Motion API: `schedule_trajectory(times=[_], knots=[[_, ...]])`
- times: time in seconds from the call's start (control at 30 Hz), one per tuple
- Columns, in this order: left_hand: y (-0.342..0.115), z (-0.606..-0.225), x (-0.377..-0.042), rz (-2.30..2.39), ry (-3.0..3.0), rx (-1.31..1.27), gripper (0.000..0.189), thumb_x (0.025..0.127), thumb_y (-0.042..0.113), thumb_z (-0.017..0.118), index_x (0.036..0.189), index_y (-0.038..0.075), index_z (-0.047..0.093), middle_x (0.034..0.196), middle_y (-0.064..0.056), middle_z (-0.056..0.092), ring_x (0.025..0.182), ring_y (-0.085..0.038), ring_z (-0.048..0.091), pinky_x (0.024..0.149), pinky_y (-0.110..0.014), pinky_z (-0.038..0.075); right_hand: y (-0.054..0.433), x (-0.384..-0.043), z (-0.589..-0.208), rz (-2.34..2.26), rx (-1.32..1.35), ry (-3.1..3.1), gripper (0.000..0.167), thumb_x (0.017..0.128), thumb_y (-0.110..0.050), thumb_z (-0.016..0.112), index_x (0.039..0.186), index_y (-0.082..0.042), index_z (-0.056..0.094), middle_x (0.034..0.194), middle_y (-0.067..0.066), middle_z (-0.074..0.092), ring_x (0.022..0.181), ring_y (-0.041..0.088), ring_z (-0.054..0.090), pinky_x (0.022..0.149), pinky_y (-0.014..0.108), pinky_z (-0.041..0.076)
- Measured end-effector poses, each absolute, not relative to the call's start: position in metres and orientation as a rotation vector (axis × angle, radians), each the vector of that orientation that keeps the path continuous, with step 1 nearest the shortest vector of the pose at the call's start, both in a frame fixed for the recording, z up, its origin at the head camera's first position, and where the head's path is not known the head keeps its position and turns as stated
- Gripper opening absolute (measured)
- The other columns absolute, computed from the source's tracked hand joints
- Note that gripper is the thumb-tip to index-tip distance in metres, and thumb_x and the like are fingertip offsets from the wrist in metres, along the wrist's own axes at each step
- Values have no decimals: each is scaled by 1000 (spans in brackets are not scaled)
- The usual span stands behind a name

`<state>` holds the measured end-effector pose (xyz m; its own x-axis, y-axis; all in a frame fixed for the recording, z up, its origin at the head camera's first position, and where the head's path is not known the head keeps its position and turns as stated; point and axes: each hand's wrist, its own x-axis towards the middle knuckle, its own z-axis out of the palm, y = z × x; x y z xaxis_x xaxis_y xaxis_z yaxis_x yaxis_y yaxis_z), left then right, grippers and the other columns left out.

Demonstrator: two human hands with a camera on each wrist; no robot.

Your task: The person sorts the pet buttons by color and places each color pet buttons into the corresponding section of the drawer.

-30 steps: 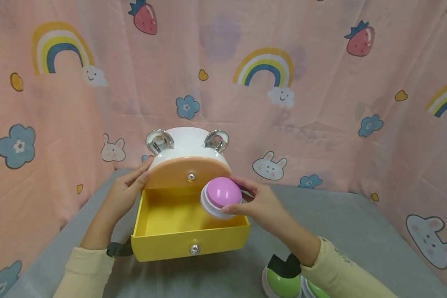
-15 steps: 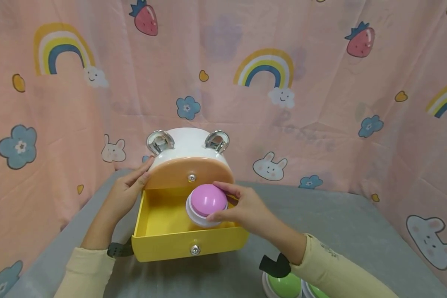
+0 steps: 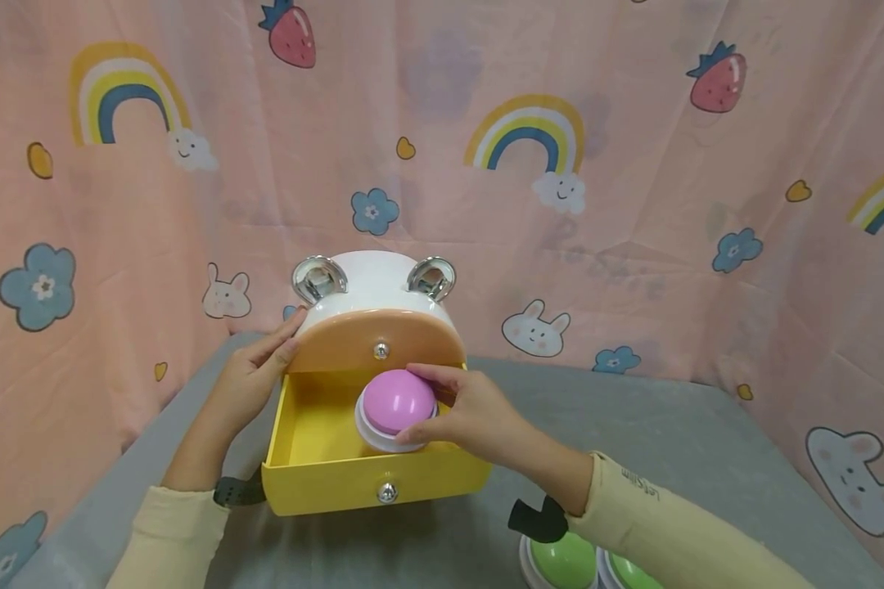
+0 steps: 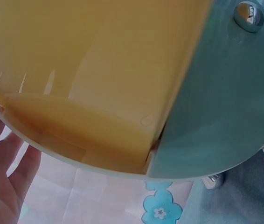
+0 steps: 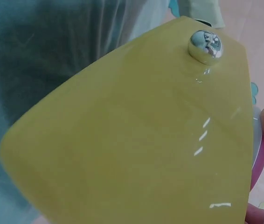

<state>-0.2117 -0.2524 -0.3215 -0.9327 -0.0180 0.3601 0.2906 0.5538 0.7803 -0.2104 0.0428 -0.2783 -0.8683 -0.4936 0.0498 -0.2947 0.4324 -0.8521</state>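
Observation:
A small white drawer cabinet with silver ears stands on the table. Its yellow lower drawer is pulled out, below a rounded orange upper front. My left hand rests against the cabinet's left side, its fingers spread along the white rim in the left wrist view. My right hand grips a pink dome-topped push button with a white base, inside the right half of the drawer. In the right wrist view the drawer front hides most of the button.
Two green dome-topped push buttons lie at the front right, one by the dark band at my right wrist, the other partly under the sleeve. A grey cloth covers the table. A pink printed curtain hangs behind.
My right hand has carried the pink button left and down, from over the drawer's right edge into the drawer. The left hand has stayed on the cabinet.

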Motion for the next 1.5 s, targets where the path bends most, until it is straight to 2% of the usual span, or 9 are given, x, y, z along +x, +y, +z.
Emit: schedule_trajectory(times=[0.33, 0.53, 0.93, 1.2, 1.5], knots=[[-252, -321, -212, -1333, -2466, -228, 51, 106, 44, 42, 154, 29, 36, 160, -3, 36, 147, -37, 36, 112, -62, 38, 26, -216, -278, -1398, -755, 2416, 72, 75, -21, 88, 140, -12, 58, 132, 4, 65, 125, 24, 62, 107, 40, 51], [-252, -322, -212, -1333, -2466, -218, 52, 105, 44, 42, 154, 28, 36, 160, -3, 35, 148, -37, 35, 112, -62, 38, 16, -216, -278, -1347, -757, 2389, 72, 76, -22, 88, 140, -12, 58, 128, 4, 67, 117, 21, 64, 104, 38, 53], [-252, -324, -213, -1337, -2477, -195, 52, 105, 46, 41, 154, 31, 35, 161, -2, 34, 148, -37, 34, 111, -63, 38, -3, -217, -281, -1163, -757, 2429, 75, 72, -28, 90, 139, -18, 60, 124, -3, 70, 113, 14, 64, 104, 36, 53], [-254, -323, -213, -1346, -2472, -200, 50, 105, 46, 43, 153, 34, 37, 160, 0, 35, 148, -35, 34, 112, -63, 37, -17, -224, -284, -1105, -787, 2404, 71, 73, -27, 89, 138, -18, 61, 119, -5, 72, 106, 10, 63, 99, 31, 54], [-254, -322, -213, -1359, -2452, -222, 50, 105, 44, 43, 153, 32, 38, 160, 0, 36, 149, -35, 33, 113, -63, 36, -28, -227, -288, -1046, -787, 2383, 64, 74, -28, 88, 134, -18, 65, 117, -6, 72, 98, 9, 63, 93, 27, 54]])
